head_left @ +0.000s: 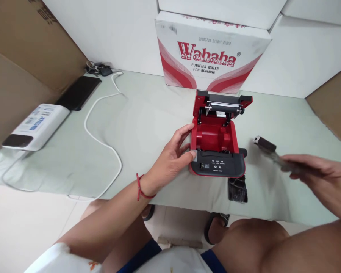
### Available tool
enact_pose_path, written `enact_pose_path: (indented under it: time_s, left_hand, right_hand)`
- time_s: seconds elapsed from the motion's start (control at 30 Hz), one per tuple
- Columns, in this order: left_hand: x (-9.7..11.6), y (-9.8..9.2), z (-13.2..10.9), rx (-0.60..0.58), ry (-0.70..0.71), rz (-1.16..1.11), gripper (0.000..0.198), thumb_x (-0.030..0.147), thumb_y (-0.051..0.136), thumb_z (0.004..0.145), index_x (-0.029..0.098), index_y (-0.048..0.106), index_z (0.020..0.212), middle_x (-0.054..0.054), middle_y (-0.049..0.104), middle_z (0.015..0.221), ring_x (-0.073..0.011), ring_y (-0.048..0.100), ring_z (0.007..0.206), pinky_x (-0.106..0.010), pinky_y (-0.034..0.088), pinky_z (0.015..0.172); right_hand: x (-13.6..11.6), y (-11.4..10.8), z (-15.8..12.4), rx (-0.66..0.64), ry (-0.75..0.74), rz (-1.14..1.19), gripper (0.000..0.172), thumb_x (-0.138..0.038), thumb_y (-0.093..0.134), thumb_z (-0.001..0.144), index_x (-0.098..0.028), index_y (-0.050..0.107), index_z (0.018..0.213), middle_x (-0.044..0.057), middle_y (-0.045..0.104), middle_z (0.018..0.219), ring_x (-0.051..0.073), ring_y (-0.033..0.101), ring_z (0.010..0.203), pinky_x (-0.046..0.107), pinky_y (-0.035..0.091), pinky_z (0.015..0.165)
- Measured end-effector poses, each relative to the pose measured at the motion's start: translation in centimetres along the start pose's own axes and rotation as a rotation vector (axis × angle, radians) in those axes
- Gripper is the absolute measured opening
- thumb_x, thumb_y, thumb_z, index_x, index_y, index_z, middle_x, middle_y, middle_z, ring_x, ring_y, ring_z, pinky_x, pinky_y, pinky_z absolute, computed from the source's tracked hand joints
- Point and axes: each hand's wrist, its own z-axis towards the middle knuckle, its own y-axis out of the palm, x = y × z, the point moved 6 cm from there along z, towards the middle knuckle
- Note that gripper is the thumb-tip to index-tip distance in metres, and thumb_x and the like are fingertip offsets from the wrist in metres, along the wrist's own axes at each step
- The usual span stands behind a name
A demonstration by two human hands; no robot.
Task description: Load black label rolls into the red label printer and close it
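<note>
A red and black thermal printer (217, 165) stands on the cloth-covered table with its lid tilted up and its red paper bay bare. My left hand (174, 151) grips its left side, thumb on the front corner and fingers along the outer wall. Off to the right, my right hand (315, 170) is closed around a blurred grey tool (265, 146) with a dark block-like head. The tool is held over the table, apart from the printer; its exact kind is unclear.
A Wahaha water carton (213, 53) stands right behind the printer. Towards the left are a white power bank-like device (36, 127), a black phone-like slab (79, 93), keys (99, 69) and a white cable (88, 117). A dark glossy piece (238, 189) lies by the printer's front.
</note>
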Motion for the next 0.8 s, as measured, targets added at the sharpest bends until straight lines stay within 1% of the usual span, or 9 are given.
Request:
enact_pose_path:
  time_s: [0.07,0.13,0.33,0.4,0.47,0.57,0.63,0.7,0.8]
  left_hand:
    - [-0.2,0.0,0.0,0.01,0.001,0.008,0.069,0.05,0.084,0.107,0.04,0.057,0.17,-0.006,0.045,0.193,-0.0318,0.045,0.18,-0.05,0.052,0.141]
    - [-0.2,0.0,0.0,0.022,0.006,0.018,0.069,0.051,0.085,0.106,0.04,0.058,0.169,-0.006,0.047,0.192,-0.0328,0.042,0.181,-0.051,0.052,0.141]
    - [-0.4,0.2,0.0,0.041,0.004,0.007,0.066,0.052,0.084,0.106,0.04,0.061,0.166,-0.006,0.051,0.189,-0.0329,0.048,0.177,-0.049,0.056,0.137]
    - [-0.3,0.3,0.0,0.036,-0.001,-0.012,0.065,0.052,0.084,0.106,0.039,0.062,0.165,-0.007,0.052,0.188,-0.0327,0.055,0.171,-0.049,0.06,0.133]
    - [-0.2,0.3,0.0,0.033,0.004,-0.011,0.064,0.053,0.084,0.106,0.038,0.063,0.164,-0.008,0.053,0.187,-0.0329,0.057,0.169,-0.05,0.06,0.133]
    - [0.0,0.2,-0.1,0.033,-0.003,0.007,0.061,0.052,0.083,0.107,0.038,0.064,0.164,-0.008,0.051,0.188,-0.0319,0.053,0.172,-0.052,0.054,0.139]
    - [0.1,0.1,-0.2,0.023,-0.01,0.011,0.059,0.05,0.082,0.109,0.039,0.064,0.163,-0.007,0.049,0.189,-0.0313,0.051,0.174,-0.052,0.052,0.141]
    - [0.3,0.1,-0.4,0.012,-0.007,0.017,0.057,0.048,0.081,0.109,0.04,0.064,0.163,-0.007,0.048,0.19,-0.0316,0.051,0.174,-0.053,0.051,0.141]
    - [0.4,0.2,-0.5,0.011,-0.004,0.028,0.054,0.046,0.079,0.11,0.041,0.064,0.162,-0.006,0.05,0.188,-0.0321,0.053,0.173,-0.055,0.053,0.14]
  right_hand:
    - [-0.7,0.6,-0.7,-0.179,-0.096,-0.032,0.026,-0.042,0.073,0.101,-0.045,0.096,0.112,0.003,0.094,0.103,0.034,0.091,0.077,0.04,0.069,0.056]
    - [-1.3,0.6,-1.2,-0.255,-0.182,-0.021,0.028,-0.042,0.07,0.102,-0.047,0.096,0.111,0.002,0.095,0.106,0.034,0.091,0.078,0.04,0.07,0.056]
    - [-5.2,1.2,0.6,-0.056,-0.201,-0.052,0.031,-0.043,0.061,0.107,-0.044,0.092,0.107,0.002,0.093,0.112,0.03,0.087,0.088,0.049,0.07,0.077]
    - [-6.6,3.0,2.4,0.018,-0.154,-0.033,0.028,-0.045,0.066,0.106,-0.038,0.092,0.114,0.006,0.092,0.114,0.034,0.084,0.102,0.055,0.068,0.091]
    - [-7.7,5.9,4.1,-0.029,-0.157,-0.027,0.035,-0.045,0.069,0.102,-0.033,0.091,0.126,0.009,0.092,0.119,0.039,0.078,0.114,0.06,0.065,0.1]
    - [-8.3,10.1,5.7,-0.197,-0.176,-0.078,0.045,-0.033,0.066,0.097,-0.03,0.09,0.134,0.009,0.091,0.121,0.04,0.071,0.113,0.062,0.063,0.098]
    - [-8.2,11.2,6.1,-0.248,-0.167,-0.118,0.048,-0.027,0.064,0.093,-0.031,0.089,0.134,0.008,0.091,0.116,0.04,0.069,0.109,0.06,0.062,0.093]
    - [-8.2,10.5,6.0,-0.247,-0.195,-0.108,0.044,-0.03,0.065,0.095,-0.032,0.089,0.132,0.008,0.091,0.115,0.04,0.07,0.109,0.059,0.062,0.09]
    - [-7.4,6.9,4.8,-0.207,-0.236,0.045,0.035,-0.044,0.074,0.102,-0.036,0.089,0.133,0.008,0.09,0.123,0.04,0.074,0.113,0.058,0.062,0.095]
